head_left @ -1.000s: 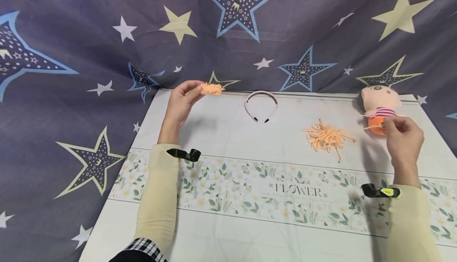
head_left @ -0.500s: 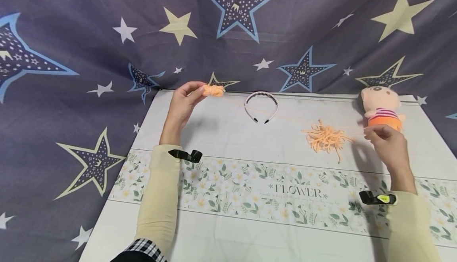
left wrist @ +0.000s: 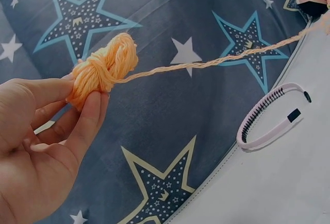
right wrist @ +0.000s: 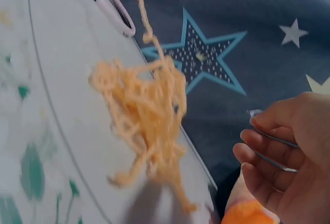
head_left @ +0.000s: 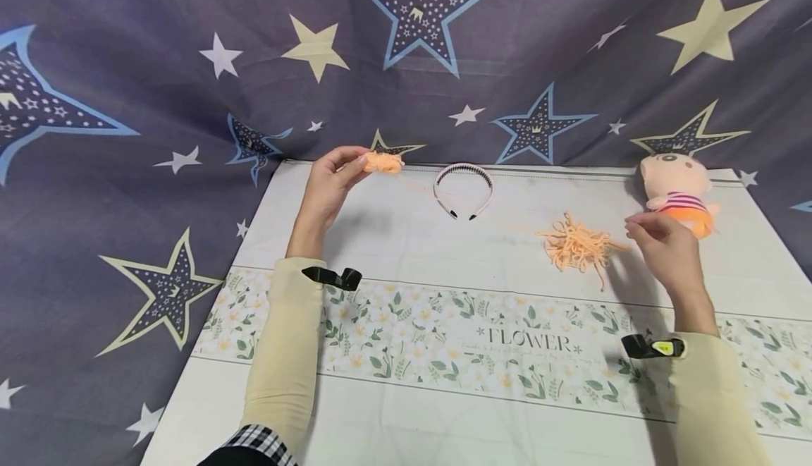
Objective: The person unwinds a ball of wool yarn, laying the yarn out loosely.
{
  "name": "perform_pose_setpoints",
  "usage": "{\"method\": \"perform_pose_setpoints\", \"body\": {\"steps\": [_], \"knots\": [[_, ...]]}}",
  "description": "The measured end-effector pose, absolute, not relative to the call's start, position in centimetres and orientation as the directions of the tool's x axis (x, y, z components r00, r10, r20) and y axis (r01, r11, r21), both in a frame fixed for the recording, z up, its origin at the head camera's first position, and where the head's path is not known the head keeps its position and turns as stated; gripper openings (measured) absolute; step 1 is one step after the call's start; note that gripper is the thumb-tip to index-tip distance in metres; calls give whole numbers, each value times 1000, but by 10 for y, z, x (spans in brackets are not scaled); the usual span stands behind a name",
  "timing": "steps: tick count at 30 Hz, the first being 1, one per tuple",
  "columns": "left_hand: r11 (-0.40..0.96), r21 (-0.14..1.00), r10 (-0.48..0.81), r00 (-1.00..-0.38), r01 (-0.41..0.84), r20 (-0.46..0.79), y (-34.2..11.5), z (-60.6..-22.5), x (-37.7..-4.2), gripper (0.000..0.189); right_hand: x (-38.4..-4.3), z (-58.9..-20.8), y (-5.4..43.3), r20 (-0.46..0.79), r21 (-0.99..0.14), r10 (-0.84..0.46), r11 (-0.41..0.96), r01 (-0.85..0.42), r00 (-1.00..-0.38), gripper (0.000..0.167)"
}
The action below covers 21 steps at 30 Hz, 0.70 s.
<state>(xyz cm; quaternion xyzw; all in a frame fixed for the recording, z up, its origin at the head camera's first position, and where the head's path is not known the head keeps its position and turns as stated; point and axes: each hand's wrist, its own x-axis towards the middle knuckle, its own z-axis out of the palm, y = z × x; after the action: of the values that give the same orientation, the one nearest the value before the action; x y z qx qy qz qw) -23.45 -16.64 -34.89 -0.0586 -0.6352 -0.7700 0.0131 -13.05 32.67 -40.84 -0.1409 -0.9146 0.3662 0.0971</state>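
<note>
My left hand [head_left: 331, 187], raised over the table's back left, pinches a small skein of peach yarn [left wrist: 105, 72] between thumb and fingertips. From the skein a yarn strand [left wrist: 180, 66] stretches right, reaching a tangled pile of peach yarn [head_left: 577, 244]. Right of that pile hovers my right hand [head_left: 669, 247], its fingers bent. In the right wrist view I see a pale glint at its fingertips, but no strand running to them; whether they hold anything is unclear.
A pale headband [head_left: 464, 191] lies at the back middle. Behind my right hand a plush doll [head_left: 677, 187] in striped top and orange bottoms rests at the table's back right. A starry dark cloth [head_left: 444, 99] hangs behind the white floral tablecloth [head_left: 469, 409].
My right hand has moved left, away from the doll. The yarn strand, stretched toward that hand half a second ago, now slopes lower into the pile. My left hand has barely shifted right.
</note>
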Motion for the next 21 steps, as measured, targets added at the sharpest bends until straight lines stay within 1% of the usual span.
{"method": "perform_pose_setpoints", "body": {"steps": [4, 9, 13, 21], "knots": [[-173, 981, 67, -992, 93, 106, -164, -348, -234, 23, -138, -401, 309, 132, -709, 290, 696, 114, -948, 34], [-187, 978, 83, -991, 91, 109, -160, -349, -232, 18, -152, -392, 281, 218, -725, 228, 689, -1, -949, 31], [-193, 976, 99, -988, 97, 118, -157, -351, -231, 16, -165, -386, 256, 268, -755, 168, 648, -99, -949, 28], [-191, 977, 107, -988, 91, 113, -152, -353, -231, 14, -184, -372, 203, 319, -791, 65, 568, -228, -946, 22]]}}
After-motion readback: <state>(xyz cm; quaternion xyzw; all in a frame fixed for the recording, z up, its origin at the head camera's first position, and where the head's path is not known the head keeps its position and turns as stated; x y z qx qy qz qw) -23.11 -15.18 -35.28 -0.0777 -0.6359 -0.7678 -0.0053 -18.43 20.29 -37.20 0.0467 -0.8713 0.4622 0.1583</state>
